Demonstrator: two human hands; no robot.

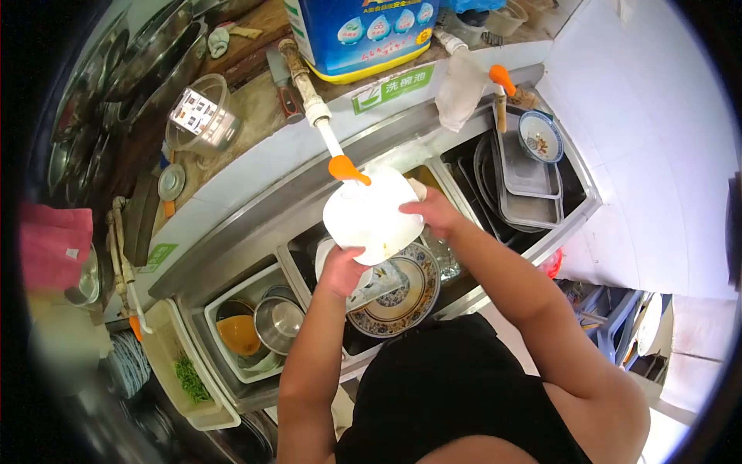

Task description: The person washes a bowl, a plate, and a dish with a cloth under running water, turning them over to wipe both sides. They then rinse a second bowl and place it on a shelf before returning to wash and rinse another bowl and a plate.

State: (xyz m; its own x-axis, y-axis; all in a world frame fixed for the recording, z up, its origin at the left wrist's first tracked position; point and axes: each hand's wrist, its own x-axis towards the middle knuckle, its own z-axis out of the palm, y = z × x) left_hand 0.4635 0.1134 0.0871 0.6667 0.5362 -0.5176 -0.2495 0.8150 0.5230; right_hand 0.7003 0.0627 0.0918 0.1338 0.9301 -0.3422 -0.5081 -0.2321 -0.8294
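Note:
A white plate (373,216) is held up over the middle sink basin, under the orange-tipped tap (348,169). My left hand (342,271) grips its lower left edge, with the thumb on top. On the right edge, my right hand (433,210) is closed with its thumb over the rim; a pale thing shows beside its fingers, too small to name. A small yellowish speck lies near the plate's lower edge. Beneath the plate is a large patterned plate (413,298) in the basin, with other white dishes partly hidden by my left hand and the held plate.
To the left, a white tub (251,363) holds metal and orange bowls, and a long container (166,340) holds greens. Metal trays (529,205) and a patterned bowl (540,137) fill the right basin. A blue jug (371,35) and a knife (284,85) lie along the back ledge.

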